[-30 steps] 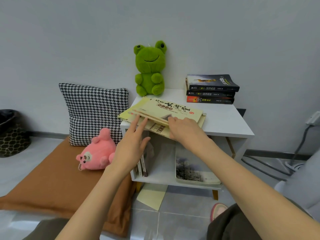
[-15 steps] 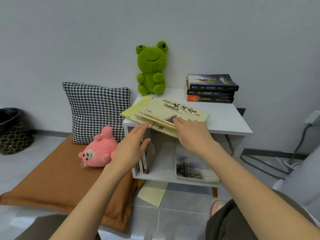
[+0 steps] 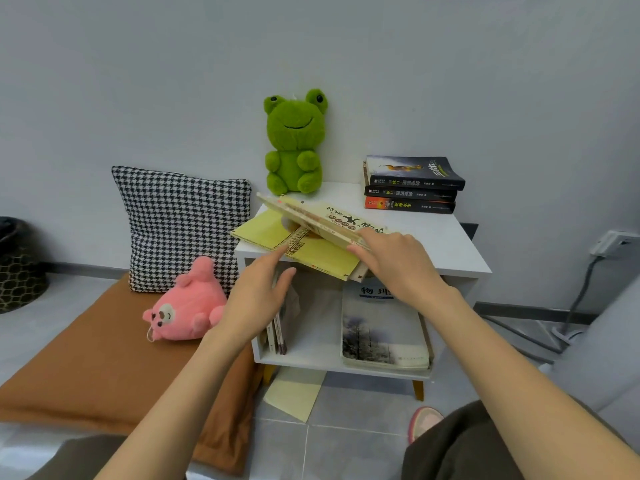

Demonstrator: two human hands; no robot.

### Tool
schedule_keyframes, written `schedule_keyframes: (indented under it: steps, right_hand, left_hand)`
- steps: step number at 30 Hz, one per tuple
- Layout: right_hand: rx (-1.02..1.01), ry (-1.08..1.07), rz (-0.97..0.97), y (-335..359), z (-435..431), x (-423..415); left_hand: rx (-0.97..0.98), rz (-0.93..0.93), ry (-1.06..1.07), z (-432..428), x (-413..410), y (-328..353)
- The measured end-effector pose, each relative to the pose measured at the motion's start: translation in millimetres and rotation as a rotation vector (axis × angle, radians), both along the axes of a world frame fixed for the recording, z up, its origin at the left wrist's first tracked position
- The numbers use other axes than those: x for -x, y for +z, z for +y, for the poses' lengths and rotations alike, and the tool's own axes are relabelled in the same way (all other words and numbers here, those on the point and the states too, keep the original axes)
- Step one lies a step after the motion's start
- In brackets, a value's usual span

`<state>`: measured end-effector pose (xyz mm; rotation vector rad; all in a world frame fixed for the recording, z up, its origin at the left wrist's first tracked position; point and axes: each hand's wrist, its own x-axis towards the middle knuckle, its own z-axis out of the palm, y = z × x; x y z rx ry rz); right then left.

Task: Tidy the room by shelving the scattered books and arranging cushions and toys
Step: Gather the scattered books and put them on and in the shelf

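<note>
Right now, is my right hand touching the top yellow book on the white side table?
Touching. The head view shows the right hand gripping the near edge of the top yellow book, tilted up off the yellow book beneath.

My forearms run bare to my left hand (image 3: pixel 252 306) and right hand (image 3: pixel 398 261), I wear dark olive-brown trousers (image 3: pixel 467 452) over both knees, and a pink slipper (image 3: pixel 424 422) shows near right.
</note>
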<state>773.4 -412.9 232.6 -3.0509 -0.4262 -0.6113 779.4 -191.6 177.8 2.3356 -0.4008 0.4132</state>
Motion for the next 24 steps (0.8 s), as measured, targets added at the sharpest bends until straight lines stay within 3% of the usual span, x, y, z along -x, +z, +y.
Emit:
schedule_keyframes:
  steps: [3, 5, 7, 9, 14, 16, 19, 24]
  right_hand:
    - [-0.047, 0.085, -0.108, -7, 2, 2]
    - [-0.096, 0.208, -0.176, -12, 6, 8]
    - [-0.116, 0.286, -0.167, -15, 12, 15]
    - [-0.187, 0.313, -0.060, -14, 14, 19]
    - [-0.507, 0.196, 0.392, -12, 0, 12]
    - [-0.507, 0.127, 0.375, -15, -6, 5]
    - [-0.404, -0.167, 0.493, -26, -23, -14]
    - [-0.541, -0.243, 0.489, -22, -28, -21]
  left_hand:
    - [0.262, 0.092, 0.031, -4, -3, 8]
    - [0.512, 0.251, 0.040, -6, -6, 15]
    - [0.749, 0.478, -0.021, -9, -6, 20]
    - [0.859, 0.584, -0.058, -12, -5, 20]
    - [0.746, 0.480, -0.025, -26, -2, 12]
    - [0.793, 0.442, 0.001, -34, -1, 11]
    - [0.825, 0.337, 0.096, -42, 0, 13]
    - [0.759, 0.143, 0.038, -57, 1, 24]
